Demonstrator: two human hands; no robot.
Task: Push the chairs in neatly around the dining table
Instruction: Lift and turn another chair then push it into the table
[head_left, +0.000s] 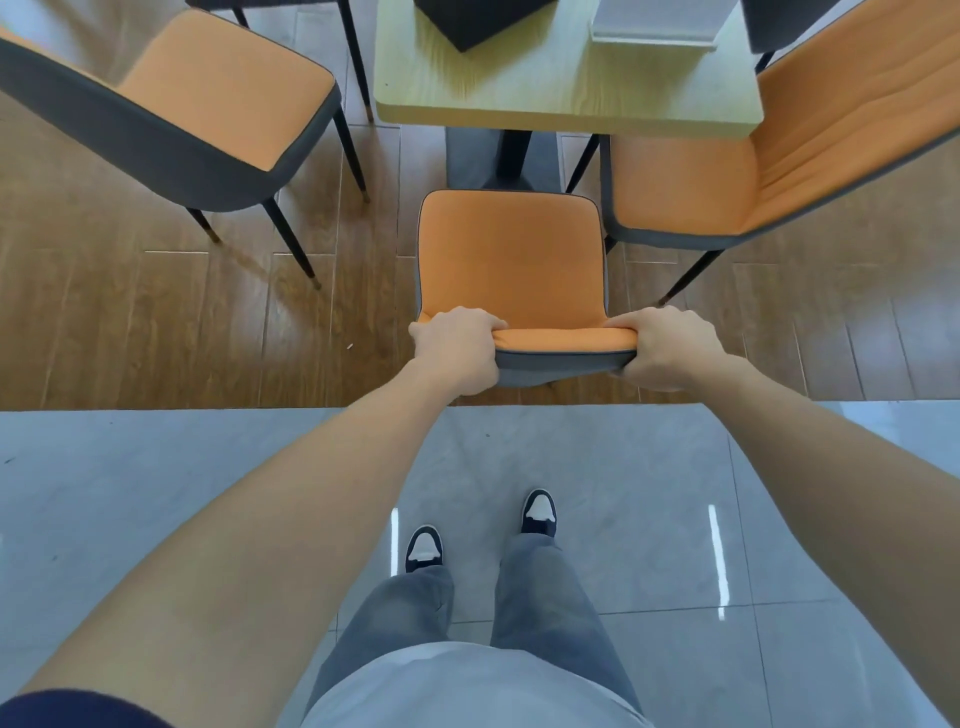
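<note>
Below, nearest to us, we see two feet in dark and white shoes (480, 530) and grey trousers, standing on pale grey tile (649, 493). Two bare forearms reach forward from the lower corners of the view.

Just past the line where the tile meets brown wood flooring (156, 322), both hands hold the top edge of a chair backrest. The left hand (457, 351) grips its left corner, fingers curled over the orange front and the rest of the hand against the grey back. The right hand (665, 348) grips the right corner the same way, thumb on top and fingers wrapped beneath. The backrest rim lies between the two hands, clamped at both ends.

This middle chair (511, 260) has an orange seat and faces the dining table (545, 88). Its front edge stands short of the table edge, with a strip of floor and the dark table pedestal (514, 156) showing between them.

We count three orange chairs plainly. The left chair (208, 98) stands angled, well apart from the middle one, with open wood floor between. The right chair (753, 156) is tilted toward us, and its seat corner sits just beside the middle chair's right side.

On the light wood tabletop rest a dark box (478, 21) and a clear stand (660, 26), both cut off by the top of the frame.
</note>
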